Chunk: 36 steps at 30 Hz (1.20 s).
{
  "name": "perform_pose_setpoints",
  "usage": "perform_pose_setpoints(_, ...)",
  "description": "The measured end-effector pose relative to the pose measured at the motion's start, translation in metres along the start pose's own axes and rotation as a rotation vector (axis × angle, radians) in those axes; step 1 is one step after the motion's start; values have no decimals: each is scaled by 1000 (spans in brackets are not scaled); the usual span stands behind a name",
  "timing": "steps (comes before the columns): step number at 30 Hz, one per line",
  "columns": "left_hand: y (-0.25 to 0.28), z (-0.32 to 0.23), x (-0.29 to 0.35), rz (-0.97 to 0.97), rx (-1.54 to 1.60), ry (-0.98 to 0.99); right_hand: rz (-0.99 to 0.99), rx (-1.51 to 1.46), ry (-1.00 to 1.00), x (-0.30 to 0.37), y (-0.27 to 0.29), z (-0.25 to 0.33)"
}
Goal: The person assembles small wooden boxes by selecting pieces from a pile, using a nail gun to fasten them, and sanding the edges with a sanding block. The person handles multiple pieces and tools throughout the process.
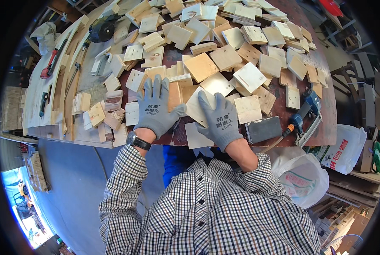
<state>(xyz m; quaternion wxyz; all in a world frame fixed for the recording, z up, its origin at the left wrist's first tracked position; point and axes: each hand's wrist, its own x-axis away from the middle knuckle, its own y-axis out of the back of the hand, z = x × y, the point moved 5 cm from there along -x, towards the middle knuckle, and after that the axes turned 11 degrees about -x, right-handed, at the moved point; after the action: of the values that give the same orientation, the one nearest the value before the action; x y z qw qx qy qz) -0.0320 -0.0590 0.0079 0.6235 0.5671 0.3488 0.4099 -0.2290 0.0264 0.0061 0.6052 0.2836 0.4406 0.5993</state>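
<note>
sq. pale wood block (pixel 196 107) is nr the front edge of the table (pixel 326 123), partly under the r hand (pixel 221 121); can't tell if that grip pinches it or just rests. l hand (pixel 157 106) is spread & relaxed over nearby pcs., thumb just beside the block. block could skid or tip if pressed off-centre, b/c the stuff round it looks uneven. thin pale pc. (pixel 195 136) at the edge could drop if nudged. further out, heaped blocks (pixel 201 67) might slide if a lower one's pulled. to the r, blue tool's (pixel 302 112) hose (pixel 278 139) could snag a sleeve (pixel 260 174).
</note>
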Motion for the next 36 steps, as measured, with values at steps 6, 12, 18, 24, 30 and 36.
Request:
perform_pose_setpoints(6,6,-3,0,44,-34,11,36,-8,-16,0,0,1)
perform_pose_setpoints(12,-3,2,-1,-66,-32,-16,32,4,-15,-1,4,3)
perform_pose_setpoints(18,4,1,-5,76,-78,-27,29,-33,-18,-1,3,-2)
perform_pose_setpoints(24,-9,51,0,-91,830,-51,-270,-567,-44,23,69,-33)
perform_pose_setpoints(30,19,67,40,-325,338,-61,-649,-356,-344,96,195,-133)
perform_pose_setpoints(36,5,38,53,-319,378,-70,-854,-514,-342,126,274,-228)
